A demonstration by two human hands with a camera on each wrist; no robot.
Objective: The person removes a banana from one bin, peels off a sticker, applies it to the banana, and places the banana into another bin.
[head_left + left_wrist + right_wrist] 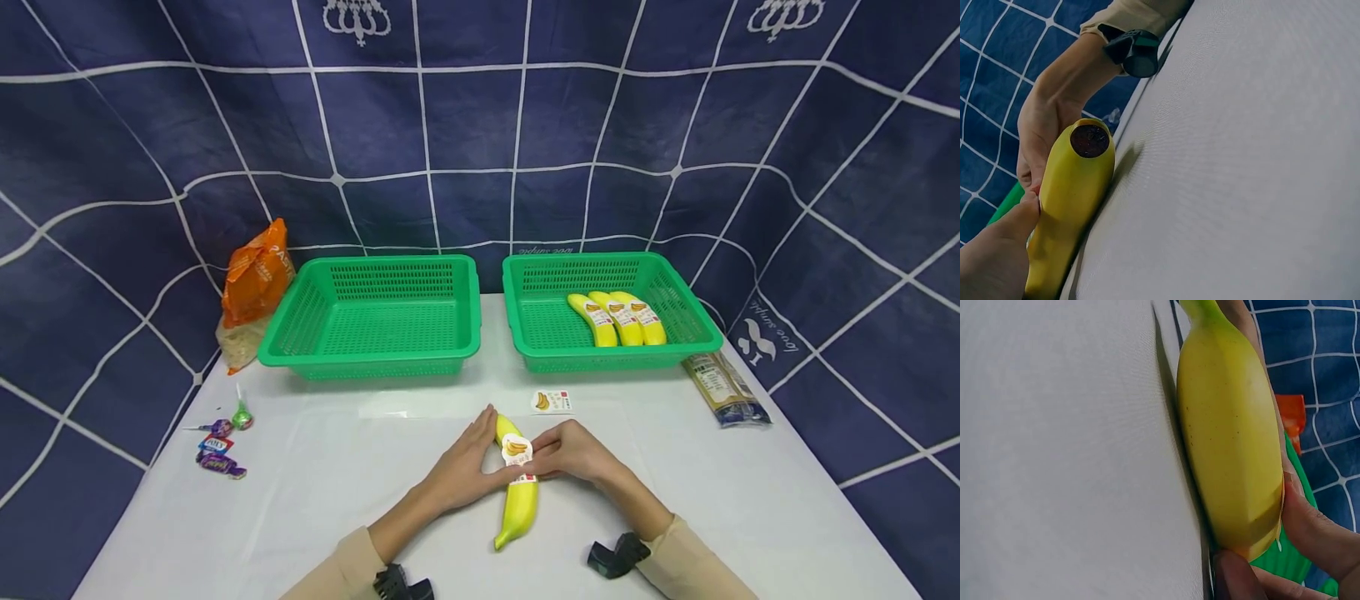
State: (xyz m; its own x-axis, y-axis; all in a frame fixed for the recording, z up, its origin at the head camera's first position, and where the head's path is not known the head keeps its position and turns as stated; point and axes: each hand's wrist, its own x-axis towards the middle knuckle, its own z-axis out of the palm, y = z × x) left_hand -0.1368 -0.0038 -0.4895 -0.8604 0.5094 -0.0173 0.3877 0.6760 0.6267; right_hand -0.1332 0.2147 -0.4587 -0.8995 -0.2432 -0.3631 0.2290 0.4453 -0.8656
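Observation:
A yellow banana (517,500) lies on the white table (337,500) in front of me, with a white banana-print label (516,450) on its upper half. My left hand (467,462) lies against its left side with straight fingers reaching up to the stem end, and the thumb touches the peel near the label. My right hand (572,454) pinches the banana at the label from the right. In the left wrist view, the banana (1075,206) points its dark tip at the camera. The right wrist view shows the banana (1232,425) held between my right hand's thumb and fingers (1310,537).
A spare label (551,402) lies just beyond the hands. The right green basket (525,333) holds three labelled bananas (618,318). The left green basket (300,333) holds nothing. An orange bag (257,275) and candies (221,446) are at the left, and a packet (723,387) at the right.

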